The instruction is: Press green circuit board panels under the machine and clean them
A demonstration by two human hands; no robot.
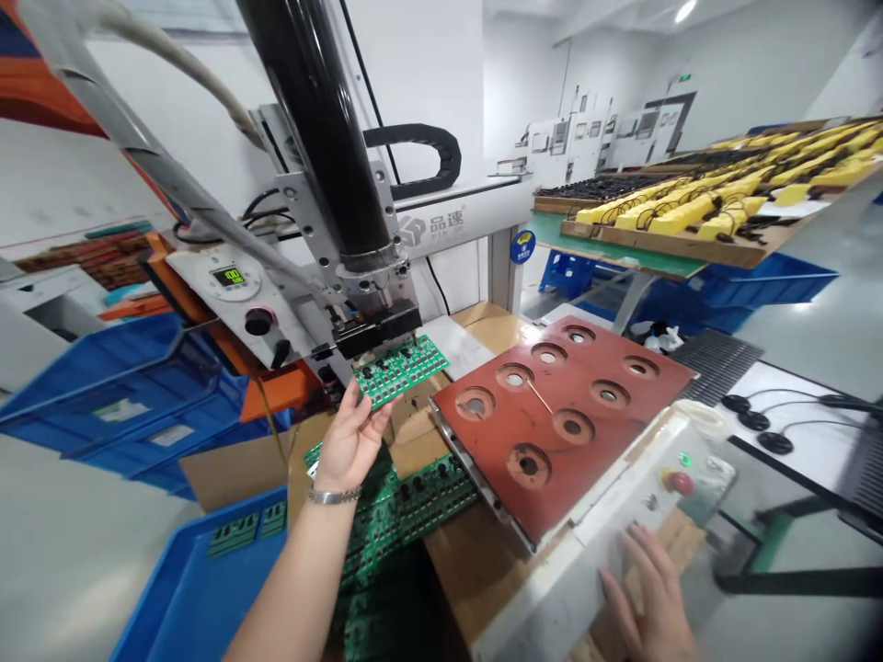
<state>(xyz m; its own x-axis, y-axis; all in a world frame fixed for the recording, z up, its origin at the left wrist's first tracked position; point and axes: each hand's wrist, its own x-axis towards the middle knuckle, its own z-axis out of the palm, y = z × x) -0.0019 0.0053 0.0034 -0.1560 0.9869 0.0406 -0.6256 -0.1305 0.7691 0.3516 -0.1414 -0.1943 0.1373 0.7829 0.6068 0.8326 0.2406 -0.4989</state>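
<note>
My left hand (pixel 350 445) grips the near edge of a green circuit board (pixel 407 370) dotted with dark components. The board is held up just below the black machine head (pixel 376 326), partly overlapped by it. Several more green circuit boards (pixel 414 501) lie below my left wrist. My right hand (pixel 652 598) is at the white front panel (pixel 593 552) of the machine, fingers stretched and apart, holding nothing. On that panel are a red knob (pixel 680 483) and a green lit button (pixel 684 459). Beside the boards lies a red-brown plate (pixel 497 405) with round recesses and a thin stick (pixel 540 397) on it.
A blue tray (pixel 172 588) at lower left contains some boards, and blue bins (pixel 103 395) are stacked behind it. Left of the machine head is a control box (pixel 235 299) with a lit display. Yellow blocks with black cables (pixel 676 216) fill wooden trays at back right.
</note>
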